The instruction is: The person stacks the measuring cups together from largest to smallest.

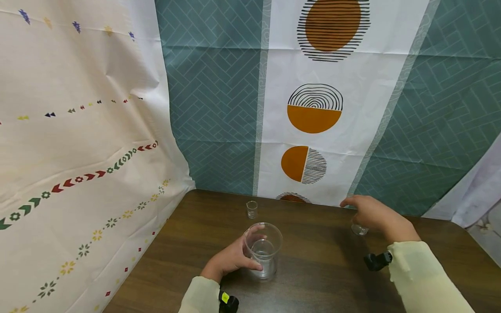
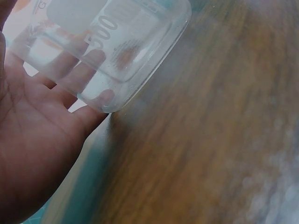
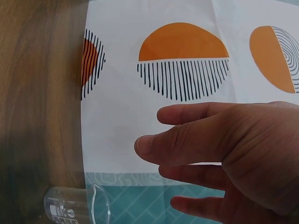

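Note:
With thumb and fingers spread round its left side, my left hand grips a large clear beaker that stands upright on the table. A "500" marking shows on the beaker's wall in the left wrist view, and the fingers are seen through it. My right hand is in the air near the table's back right, fingers loosely extended and holding nothing. Partly hidden beneath it in the head view is a smaller clear beaker, whose printed scale and rim appear in the right wrist view.
A very small clear beaker stands near the table's back edge, behind the large one. The brown wooden table meets a teal and white patterned curtain at the back. Pale embroidered cloth hangs along the left.

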A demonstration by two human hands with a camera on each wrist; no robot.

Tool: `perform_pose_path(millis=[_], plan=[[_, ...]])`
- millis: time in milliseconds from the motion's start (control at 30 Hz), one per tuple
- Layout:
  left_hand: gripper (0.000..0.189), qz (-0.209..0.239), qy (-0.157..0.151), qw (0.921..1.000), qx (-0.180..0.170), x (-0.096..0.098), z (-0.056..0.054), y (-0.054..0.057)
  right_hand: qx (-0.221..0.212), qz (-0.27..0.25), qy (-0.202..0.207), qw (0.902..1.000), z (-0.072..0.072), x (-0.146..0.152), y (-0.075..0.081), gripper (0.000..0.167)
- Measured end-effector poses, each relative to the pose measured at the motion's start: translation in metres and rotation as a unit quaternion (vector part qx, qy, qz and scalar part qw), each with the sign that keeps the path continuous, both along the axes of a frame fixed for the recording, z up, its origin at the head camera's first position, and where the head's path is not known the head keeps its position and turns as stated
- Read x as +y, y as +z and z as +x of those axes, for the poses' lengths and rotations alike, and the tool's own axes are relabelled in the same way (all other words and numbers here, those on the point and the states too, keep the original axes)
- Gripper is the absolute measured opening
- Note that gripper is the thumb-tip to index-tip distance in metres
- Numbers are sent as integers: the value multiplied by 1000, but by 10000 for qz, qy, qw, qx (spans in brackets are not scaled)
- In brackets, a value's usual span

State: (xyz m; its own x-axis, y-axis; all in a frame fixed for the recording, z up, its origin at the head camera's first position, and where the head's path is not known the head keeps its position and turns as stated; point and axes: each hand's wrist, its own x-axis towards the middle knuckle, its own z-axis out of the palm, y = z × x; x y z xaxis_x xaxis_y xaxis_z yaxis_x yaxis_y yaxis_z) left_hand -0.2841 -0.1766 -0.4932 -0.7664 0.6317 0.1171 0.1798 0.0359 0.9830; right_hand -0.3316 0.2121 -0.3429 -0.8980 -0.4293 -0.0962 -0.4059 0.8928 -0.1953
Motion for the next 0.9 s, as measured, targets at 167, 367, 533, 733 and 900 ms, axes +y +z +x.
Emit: perform_pose_path(millis=[167, 367, 533, 733, 900], plan=[[96, -34, 26, 10000, -33, 0, 0, 0, -97, -24, -27, 9999, -2, 5, 0, 45], [97, -68, 19, 10000, -10, 0, -1, -1, -156, -23, -60, 9999, -5, 13, -3, 42], [97, -108, 25, 9999, 27, -1, -2, -2, -62, 23, 14, 10000, -9, 18, -4, 41], [96, -104, 37, 9999, 4, 0, -2, -2, -14, 100, 58, 9999, -12, 24, -6, 37], [96, -92, 36, 9999, -28, 0, -1, -1, 28, 103, 75, 9999, -16, 29, -10, 36]])
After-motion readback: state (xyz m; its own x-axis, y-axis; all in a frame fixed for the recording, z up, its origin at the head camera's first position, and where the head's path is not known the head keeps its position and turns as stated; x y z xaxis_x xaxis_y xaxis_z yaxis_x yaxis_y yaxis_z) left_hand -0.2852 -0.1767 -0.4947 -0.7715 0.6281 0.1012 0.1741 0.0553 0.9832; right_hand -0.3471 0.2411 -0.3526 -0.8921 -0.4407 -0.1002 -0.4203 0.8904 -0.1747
